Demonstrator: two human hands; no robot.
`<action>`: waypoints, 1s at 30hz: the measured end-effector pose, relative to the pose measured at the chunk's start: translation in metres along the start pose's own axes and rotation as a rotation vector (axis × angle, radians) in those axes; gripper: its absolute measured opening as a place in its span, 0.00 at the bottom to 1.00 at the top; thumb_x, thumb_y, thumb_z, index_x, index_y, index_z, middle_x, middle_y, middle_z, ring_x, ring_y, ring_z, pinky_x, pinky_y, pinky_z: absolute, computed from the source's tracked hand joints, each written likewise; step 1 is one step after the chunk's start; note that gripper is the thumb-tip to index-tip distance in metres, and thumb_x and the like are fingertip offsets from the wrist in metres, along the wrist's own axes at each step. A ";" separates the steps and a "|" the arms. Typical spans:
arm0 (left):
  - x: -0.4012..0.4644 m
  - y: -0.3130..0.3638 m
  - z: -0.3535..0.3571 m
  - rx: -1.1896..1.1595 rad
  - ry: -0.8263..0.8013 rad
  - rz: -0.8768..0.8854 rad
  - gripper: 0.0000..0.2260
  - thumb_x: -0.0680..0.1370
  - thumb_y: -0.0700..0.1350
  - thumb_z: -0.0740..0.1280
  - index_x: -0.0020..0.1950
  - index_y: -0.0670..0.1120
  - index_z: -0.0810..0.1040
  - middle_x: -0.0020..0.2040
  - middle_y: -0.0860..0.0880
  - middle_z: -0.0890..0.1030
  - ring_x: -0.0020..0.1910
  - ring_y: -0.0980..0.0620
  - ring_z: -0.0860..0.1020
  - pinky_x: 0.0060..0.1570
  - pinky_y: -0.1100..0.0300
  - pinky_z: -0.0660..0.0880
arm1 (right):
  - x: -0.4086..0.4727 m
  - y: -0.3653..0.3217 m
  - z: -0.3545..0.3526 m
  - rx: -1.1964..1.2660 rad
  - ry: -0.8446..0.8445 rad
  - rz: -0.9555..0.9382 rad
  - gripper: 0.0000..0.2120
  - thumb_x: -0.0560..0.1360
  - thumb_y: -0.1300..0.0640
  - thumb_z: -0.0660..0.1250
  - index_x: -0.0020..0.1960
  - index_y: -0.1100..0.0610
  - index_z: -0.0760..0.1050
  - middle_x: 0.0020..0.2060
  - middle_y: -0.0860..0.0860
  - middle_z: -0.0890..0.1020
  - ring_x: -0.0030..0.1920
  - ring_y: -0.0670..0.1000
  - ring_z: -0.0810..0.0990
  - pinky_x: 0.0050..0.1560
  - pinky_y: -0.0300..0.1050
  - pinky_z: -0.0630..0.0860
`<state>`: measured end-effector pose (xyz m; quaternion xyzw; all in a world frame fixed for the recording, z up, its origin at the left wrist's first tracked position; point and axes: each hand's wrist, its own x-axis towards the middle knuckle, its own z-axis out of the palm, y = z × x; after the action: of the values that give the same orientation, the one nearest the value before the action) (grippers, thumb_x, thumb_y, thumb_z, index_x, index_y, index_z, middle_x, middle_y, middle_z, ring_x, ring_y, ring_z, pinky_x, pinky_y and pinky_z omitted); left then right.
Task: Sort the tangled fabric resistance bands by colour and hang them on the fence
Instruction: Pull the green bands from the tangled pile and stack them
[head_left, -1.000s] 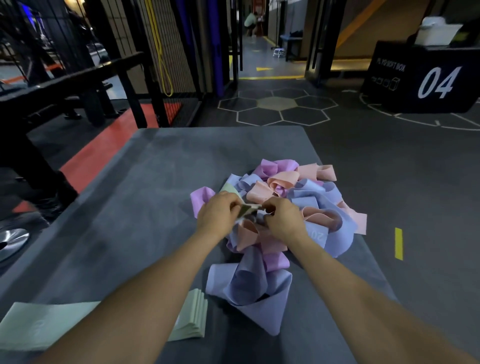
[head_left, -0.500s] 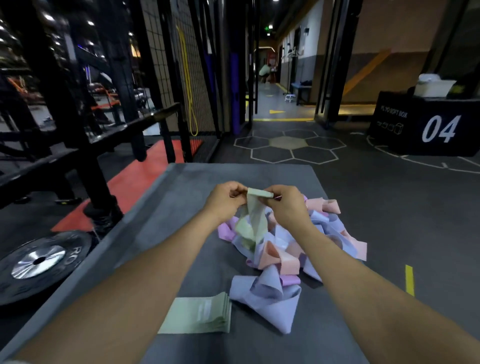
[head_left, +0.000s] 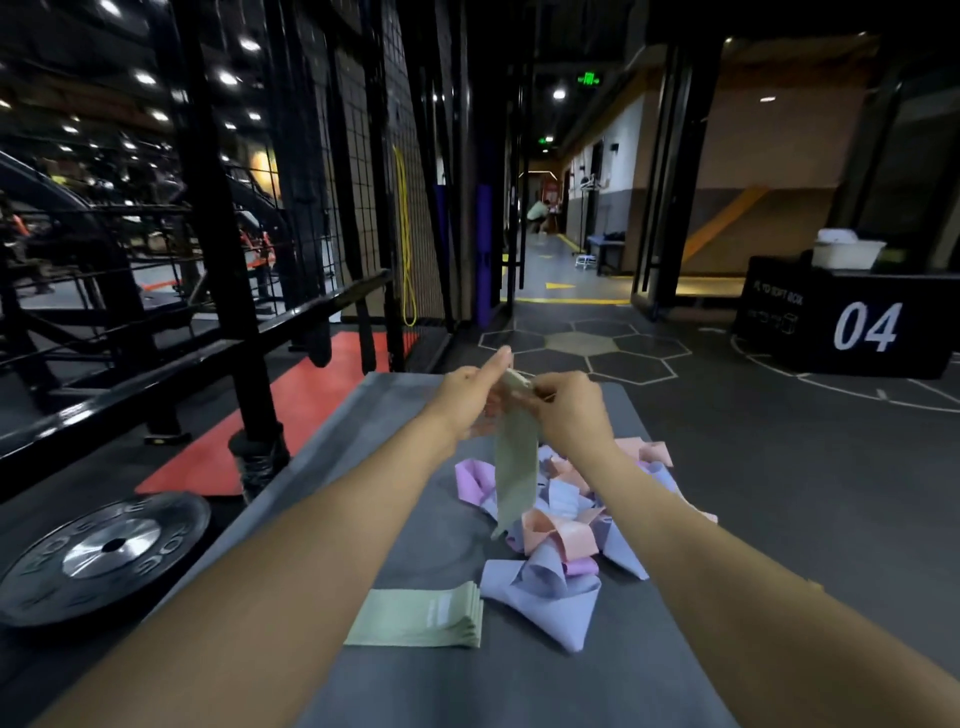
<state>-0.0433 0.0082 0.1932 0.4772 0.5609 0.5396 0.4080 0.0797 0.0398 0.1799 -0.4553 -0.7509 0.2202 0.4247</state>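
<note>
A pale green band hangs straight down from both hands, raised above the grey table. My left hand pinches its top edge from the left and my right hand pinches it from the right. Under it lies the tangled pile of lilac, pink and peach bands. A neat stack of green bands lies flat at the table's near left. The black wire fence rises beyond the table on the left.
A black rail and uprights run along the left of the table. A weight plate lies on the floor at lower left. A black plyo box marked 04 stands at right. A yellow band hangs on the fence.
Both hands have lifted the green band up out of the pile, so it now hangs free below them. My view has tilted upward toward the fence.
</note>
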 end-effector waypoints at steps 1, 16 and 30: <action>-0.004 0.001 0.002 -0.023 0.002 -0.034 0.14 0.78 0.54 0.62 0.39 0.46 0.74 0.36 0.49 0.77 0.35 0.54 0.76 0.40 0.60 0.73 | -0.005 -0.003 0.001 -0.013 -0.033 -0.032 0.09 0.74 0.60 0.68 0.36 0.58 0.80 0.25 0.50 0.72 0.31 0.49 0.67 0.31 0.41 0.63; -0.072 0.006 -0.028 -0.215 0.051 -0.078 0.10 0.76 0.37 0.54 0.37 0.44 0.70 0.29 0.49 0.76 0.34 0.51 0.75 0.34 0.59 0.74 | -0.057 -0.025 0.005 0.382 -0.467 0.053 0.16 0.73 0.69 0.63 0.60 0.63 0.74 0.46 0.52 0.80 0.46 0.48 0.76 0.52 0.40 0.71; -0.112 -0.038 -0.057 -0.213 0.287 -0.122 0.10 0.77 0.37 0.54 0.36 0.45 0.67 0.32 0.47 0.70 0.31 0.52 0.71 0.37 0.58 0.74 | -0.111 0.002 0.000 0.144 -0.554 0.154 0.14 0.70 0.52 0.74 0.33 0.55 0.72 0.27 0.46 0.72 0.29 0.44 0.70 0.32 0.34 0.67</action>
<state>-0.0786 -0.1123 0.1536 0.3146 0.5810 0.6325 0.4042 0.1055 -0.0557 0.1300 -0.4023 -0.7840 0.4202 0.2169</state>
